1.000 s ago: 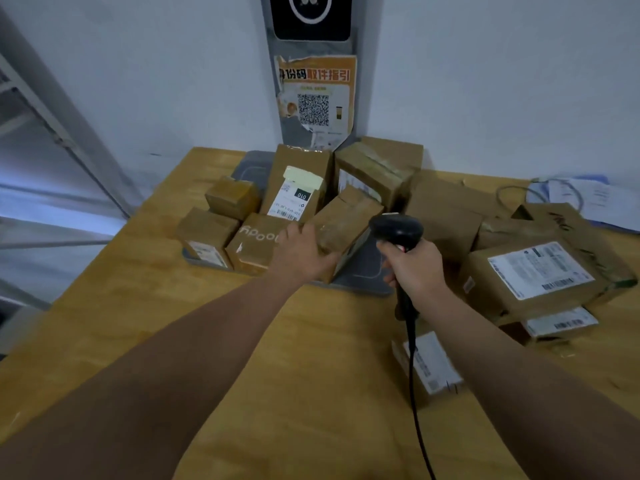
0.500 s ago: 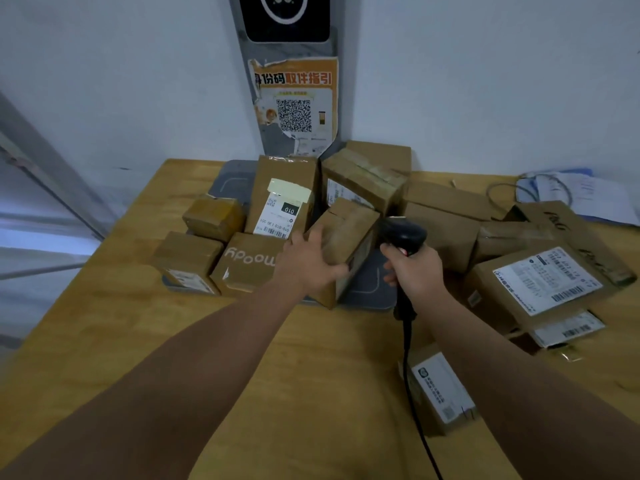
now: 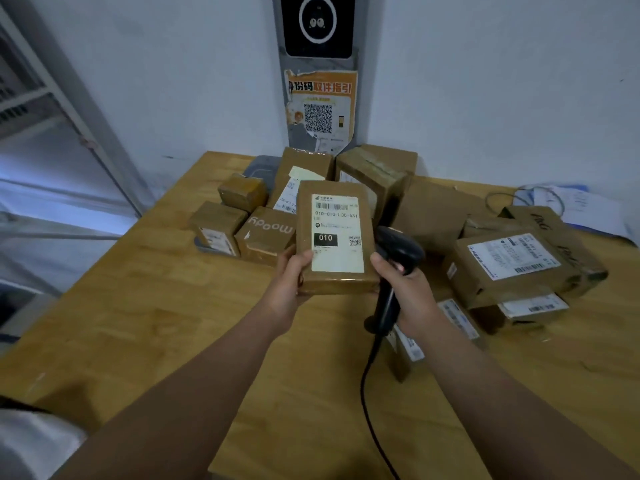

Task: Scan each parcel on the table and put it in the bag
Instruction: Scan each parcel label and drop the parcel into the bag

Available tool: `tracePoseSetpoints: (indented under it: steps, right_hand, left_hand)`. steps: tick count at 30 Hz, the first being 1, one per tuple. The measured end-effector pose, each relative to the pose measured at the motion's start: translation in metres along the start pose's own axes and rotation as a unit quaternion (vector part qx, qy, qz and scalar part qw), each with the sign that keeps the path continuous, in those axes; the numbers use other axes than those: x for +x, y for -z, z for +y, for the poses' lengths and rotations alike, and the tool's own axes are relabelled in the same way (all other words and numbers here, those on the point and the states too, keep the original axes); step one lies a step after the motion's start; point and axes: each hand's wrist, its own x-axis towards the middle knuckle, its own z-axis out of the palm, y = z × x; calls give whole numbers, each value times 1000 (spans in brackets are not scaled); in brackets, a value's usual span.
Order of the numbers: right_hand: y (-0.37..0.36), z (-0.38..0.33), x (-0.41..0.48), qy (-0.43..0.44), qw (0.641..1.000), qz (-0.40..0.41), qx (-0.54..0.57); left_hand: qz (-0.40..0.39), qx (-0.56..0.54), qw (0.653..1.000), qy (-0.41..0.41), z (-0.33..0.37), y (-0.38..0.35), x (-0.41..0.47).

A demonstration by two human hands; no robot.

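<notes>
Parcel [image 3: 334,237]: now lifted from among the boxes [image 3: 509,268], label up; left hand [image 3: 289,278] fingers clamped on its edge.
Scanner [image 3: 398,258]: right hand [image 3: 412,299] fingers clamped round the handle, just beside it.
Behind: they crowd the tabletop [image 3: 156,306].

A brown cardboard parcel [image 3: 335,241], sheathed in glossy clear tape and bearing a smooth white paper label [image 3: 343,258], sits in the left hand [image 3: 289,282] beside a black plastic scanner [image 3: 398,258] with a dull sheen, gripped in the right hand [image 3: 407,292]. The scanner's smooth black cable [image 3: 363,393] trails over the yellow wooden tabletop [image 3: 173,306], whose grained surface carries a faint satin shine. Along the tabletop's far edge, more cardboard boxes [image 3: 266,235] show matt brown faces and shiny, wrinkled tape bands. Loose white paper sheets [image 3: 581,209] lie at the far right corner. On the matt painted wall [image 3: 485,81] behind, an orange paper poster [image 3: 320,105] curls, torn at its edges, beneath a glossy black panel [image 3: 318,24].
</notes>
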Motion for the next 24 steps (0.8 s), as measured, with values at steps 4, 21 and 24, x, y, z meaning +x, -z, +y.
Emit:
tracePoseSetpoints:
  steps: [4, 21, 24]
  right_hand:
    - [4, 11, -23, -2, 1000, -14, 3]
    - [-10, 39, -63, 1, 963, 51, -265]
    - [-35, 44, -69, 35, 945, 25, -324]
  left_hand:
    - [-22, -20, 1000, 2, -18, -1, -31]
    - [115, 109, 987, 24, -34, 60, -74]
    - [136, 87, 987, 24, -38, 73, -71]
